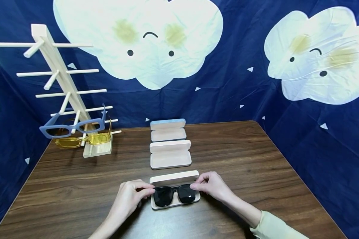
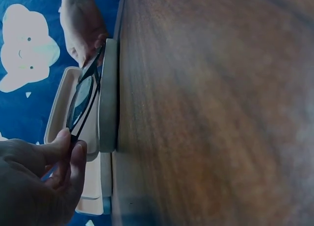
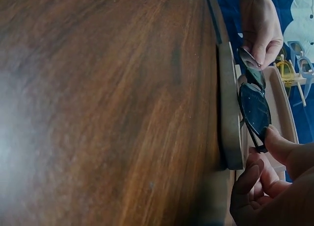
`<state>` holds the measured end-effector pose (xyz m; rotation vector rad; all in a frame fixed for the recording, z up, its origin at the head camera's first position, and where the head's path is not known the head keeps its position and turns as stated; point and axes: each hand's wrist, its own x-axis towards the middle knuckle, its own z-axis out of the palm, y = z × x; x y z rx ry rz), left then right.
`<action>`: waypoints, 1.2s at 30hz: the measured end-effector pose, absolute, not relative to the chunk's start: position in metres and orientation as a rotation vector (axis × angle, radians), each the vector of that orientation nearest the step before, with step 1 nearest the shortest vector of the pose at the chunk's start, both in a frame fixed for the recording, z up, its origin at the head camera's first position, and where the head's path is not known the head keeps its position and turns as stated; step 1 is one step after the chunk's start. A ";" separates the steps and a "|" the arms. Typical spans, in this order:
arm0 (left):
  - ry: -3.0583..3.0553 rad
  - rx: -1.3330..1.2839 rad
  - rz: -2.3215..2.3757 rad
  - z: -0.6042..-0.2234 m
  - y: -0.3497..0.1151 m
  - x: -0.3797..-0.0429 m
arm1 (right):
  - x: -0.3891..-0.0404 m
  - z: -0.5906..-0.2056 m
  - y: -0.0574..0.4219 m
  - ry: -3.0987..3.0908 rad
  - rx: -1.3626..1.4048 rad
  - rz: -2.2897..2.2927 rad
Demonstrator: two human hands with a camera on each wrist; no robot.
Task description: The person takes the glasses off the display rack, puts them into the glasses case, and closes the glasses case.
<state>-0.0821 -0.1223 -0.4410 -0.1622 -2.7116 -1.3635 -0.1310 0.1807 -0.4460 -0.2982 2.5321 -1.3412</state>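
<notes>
Black sunglasses (image 1: 186, 194) with dark lenses lie tilted in the nearest open glasses case (image 1: 176, 203), lenses toward me. My left hand (image 1: 131, 196) pinches their left end between thumb and fingers. At the other end my right hand (image 1: 213, 186) pinches the frame by its outer corner. The left wrist view shows the left thumb and fingers on the corner of the sunglasses (image 2: 81, 99). Seen from the right wrist, the right hand (image 3: 274, 174) grips the near corner of the sunglasses (image 3: 255, 108), a temple folded behind the lens. The case's lid stands raised behind them.
Behind are two more open cases, a pale one (image 1: 170, 159) and a blue-edged one (image 1: 168, 134). A wooden display stand (image 1: 62, 76) at the back left carries blue-framed glasses (image 1: 58, 131) and yellow glasses (image 1: 98, 138). Dark blue cloth (image 1: 236, 109) hangs around the wooden table (image 1: 242, 159).
</notes>
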 end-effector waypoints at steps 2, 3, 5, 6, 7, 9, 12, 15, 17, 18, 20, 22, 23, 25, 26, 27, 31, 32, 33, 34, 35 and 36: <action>-2.724 -0.149 -1.362 -0.440 -0.122 -0.082 | -0.132 -0.447 0.181 2.534 -0.296 -1.328; -2.725 -0.143 -1.365 -0.440 -0.121 -0.082 | -0.132 -0.448 0.181 2.533 -0.295 -1.323; -2.723 -0.131 -1.365 -0.439 -0.121 -0.083 | -0.133 -0.448 0.181 2.531 -0.300 -1.314; -2.722 -0.124 -1.365 -0.439 -0.120 -0.083 | -0.133 -0.449 0.181 2.528 -0.304 -1.313; -2.720 -0.117 -1.364 -0.438 -0.120 -0.083 | -0.134 -0.449 0.181 2.526 -0.305 -1.313; -2.722 -0.090 -1.364 -0.437 -0.118 -0.083 | -0.134 -0.450 0.181 2.518 -0.309 -1.319; -2.750 -0.011 -1.372 -0.436 -0.116 -0.083 | -0.134 -0.451 0.181 2.502 -0.316 -1.340; -2.781 0.058 -1.347 -0.435 -0.114 -0.082 | -0.134 -0.451 0.181 2.482 -0.317 -1.365; -2.792 0.083 -1.315 -0.434 -0.113 -0.082 | -0.134 -0.452 0.181 2.474 -0.312 -1.378; -2.794 0.090 -1.298 -0.434 -0.113 -0.082 | -0.134 -0.453 0.181 2.471 -0.308 -1.384; -2.796 0.094 -1.271 -0.434 -0.113 -0.081 | -0.133 -0.453 0.181 2.462 -0.291 -1.397; -2.796 0.096 -1.259 -0.434 -0.113 -0.081 | -0.133 -0.453 0.180 2.456 -0.273 -1.410; -2.798 0.096 -1.251 -0.433 -0.113 -0.081 | -0.132 -0.454 0.180 2.453 -0.265 -1.416; -2.803 0.082 -1.219 -0.433 -0.112 -0.080 | -0.132 -0.454 0.179 2.442 -0.249 -1.428; -2.806 0.074 -1.205 -0.433 -0.112 -0.080 | -0.132 -0.454 0.179 2.439 -0.241 -1.429; -2.807 0.068 -1.203 -0.432 -0.112 -0.079 | -0.132 -0.454 0.179 2.437 -0.235 -1.429; -2.803 0.062 -1.232 -0.431 -0.110 -0.077 | -0.131 -0.454 0.178 2.424 -0.218 -1.430; -2.803 0.071 -1.257 -0.431 -0.110 -0.076 | -0.131 -0.454 0.178 2.423 -0.213 -1.429; -2.801 0.076 -1.274 -0.431 -0.109 -0.076 | -0.131 -0.454 0.178 2.420 -0.206 -1.431; -2.802 0.079 -1.275 -0.431 -0.109 -0.076 | -0.131 -0.453 0.178 2.418 -0.200 -1.432; -2.802 0.081 -1.276 -0.431 -0.109 -0.076 | -0.131 -0.453 0.178 2.412 -0.191 -1.434; -2.804 0.083 -1.276 -0.431 -0.109 -0.075 | -0.131 -0.453 0.177 2.410 -0.185 -1.433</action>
